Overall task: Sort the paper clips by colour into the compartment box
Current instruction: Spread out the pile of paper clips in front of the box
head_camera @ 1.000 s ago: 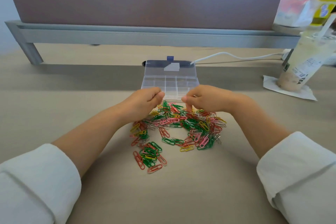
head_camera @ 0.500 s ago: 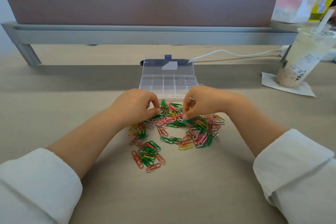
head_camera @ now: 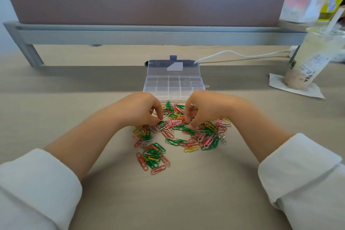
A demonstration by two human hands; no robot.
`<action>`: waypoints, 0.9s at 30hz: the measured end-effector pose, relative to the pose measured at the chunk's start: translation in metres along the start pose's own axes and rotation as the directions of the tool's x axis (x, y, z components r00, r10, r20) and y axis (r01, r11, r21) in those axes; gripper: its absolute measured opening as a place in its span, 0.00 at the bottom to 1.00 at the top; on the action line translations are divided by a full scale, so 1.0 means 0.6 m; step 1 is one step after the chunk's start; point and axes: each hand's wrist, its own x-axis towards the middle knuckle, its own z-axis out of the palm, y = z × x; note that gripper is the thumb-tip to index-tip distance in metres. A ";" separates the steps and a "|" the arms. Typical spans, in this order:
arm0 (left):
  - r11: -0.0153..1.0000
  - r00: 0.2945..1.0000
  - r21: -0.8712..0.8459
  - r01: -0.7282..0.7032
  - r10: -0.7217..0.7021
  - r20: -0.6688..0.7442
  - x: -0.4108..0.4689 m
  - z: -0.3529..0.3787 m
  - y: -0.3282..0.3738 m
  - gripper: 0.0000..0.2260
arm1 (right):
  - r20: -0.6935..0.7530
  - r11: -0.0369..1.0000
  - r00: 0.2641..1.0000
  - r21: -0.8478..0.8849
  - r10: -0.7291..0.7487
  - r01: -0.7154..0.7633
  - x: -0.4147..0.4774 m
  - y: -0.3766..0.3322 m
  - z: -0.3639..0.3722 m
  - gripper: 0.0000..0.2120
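A rolled white sleeve [head_camera: 37,188] sits well in front of the box and to its left. The bare forearm runs from it up to the left hand [head_camera: 138,110], which is just in front of the box's left half. Its fingers [head_camera: 156,113] are curled, and the thumb and forefinger tips pinch a clip at the left side of the heap.

The paper clips [head_camera: 177,132] lie loose on the beige counter [head_camera: 177,192], directly in front of the box, with the farthest ones close against its near wall. They are thin wire loops coated green, red, pink and yellow, with a few bare silver ones among them. They tangle and overlap in one wide, flat heap. A smaller cluster, mostly green and red, lies apart in front of the box's left half, nearer the person.

The box [head_camera: 173,84] is clear plastic. Its lid lies open on the far side, and its base is split into two rows of small compartments. What they hold is too faint to tell.

The right hand [head_camera: 207,110] is just in front of the box's right half. Its fingers [head_camera: 187,115] are bent downward with the tips on green clips, and a silver clip is held at the bent forefinger.

A white cable [head_camera: 233,53] runs off to the right from behind the box. Well to the right of the box, a plastic cup [head_camera: 313,58] with a straw stands on a white napkin [head_camera: 276,82].
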 end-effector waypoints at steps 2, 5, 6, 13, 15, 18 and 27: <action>1.000 1.000 0.003 -0.003 0.003 0.013 -0.001 -0.003 -0.001 0.04 | 0.011 1.000 1.000 -0.002 -0.003 0.003 0.001 0.000 0.002 0.05; 1.000 1.000 0.024 -0.014 0.013 0.023 -0.001 -0.002 -0.004 0.03 | 0.036 1.000 0.999 -0.011 -0.002 0.002 0.003 0.000 0.003 0.04; 0.999 1.000 0.027 -0.017 0.016 0.024 0.001 -0.001 -0.006 0.03 | 0.042 1.000 0.999 -0.016 0.001 0.000 0.004 0.000 0.003 0.03; 0.997 1.000 0.080 0.012 -0.011 -0.011 0.006 0.005 -0.013 0.08 | 0.031 1.000 0.999 0.000 0.008 -0.008 0.004 0.000 0.004 0.06; 0.997 1.000 0.071 0.003 -0.002 -0.013 0.006 0.004 -0.013 0.06 | 0.025 1.000 1.000 -0.011 0.004 -0.003 0.004 -0.001 0.004 0.06; 0.999 1.000 0.041 -0.012 0.013 -0.009 0.006 0.002 -0.012 0.05 | 0.014 1.000 1.000 0.015 -0.007 0.007 0.005 -0.003 0.005 0.05; 0.995 0.996 0.095 -0.023 0.015 0.087 0.007 0.009 -0.009 0.07 | -0.023 0.993 0.998 0.105 -0.054 0.056 0.015 -0.006 0.011 0.12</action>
